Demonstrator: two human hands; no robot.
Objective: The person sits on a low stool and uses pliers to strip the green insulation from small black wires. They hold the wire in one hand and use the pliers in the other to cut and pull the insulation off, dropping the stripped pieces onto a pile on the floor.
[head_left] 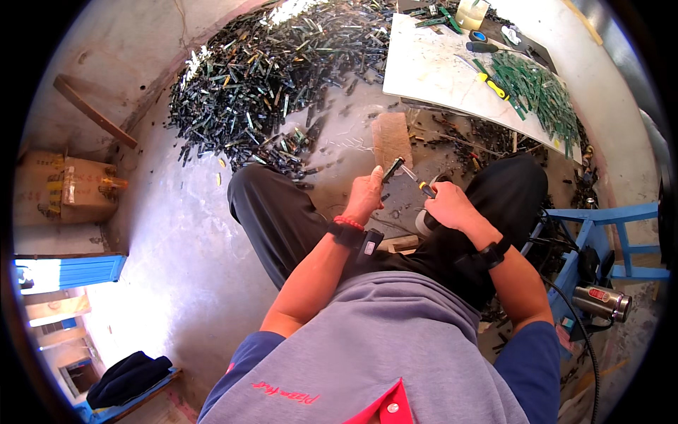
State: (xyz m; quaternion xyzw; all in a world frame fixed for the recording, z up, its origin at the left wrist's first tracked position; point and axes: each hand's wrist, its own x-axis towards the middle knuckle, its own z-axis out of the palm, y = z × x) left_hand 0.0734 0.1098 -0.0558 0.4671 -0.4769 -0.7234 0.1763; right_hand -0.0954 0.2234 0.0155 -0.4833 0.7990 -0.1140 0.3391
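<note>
My left hand (366,196) holds a narrow black part with a green strip (393,169), upright at a slant, thumb along it. In my right hand (450,204) is a screwdriver (424,186) with a black and yellow handle. Its metal shaft points up and left, and the tip is at or close to the upper end of the part; contact cannot be told. Both hands are above the floor between my knees. Just beyond them a brown board (392,135) lies on the floor.
A large heap of similar dark parts (254,85) covers the floor ahead. At right, a white board (429,69) bears green strips (535,90), a yellow-black screwdriver (493,87), a dark-handled screwdriver (482,47) and a tape roll (478,36). A blue stool (582,233) and steel flask (601,302) are at right.
</note>
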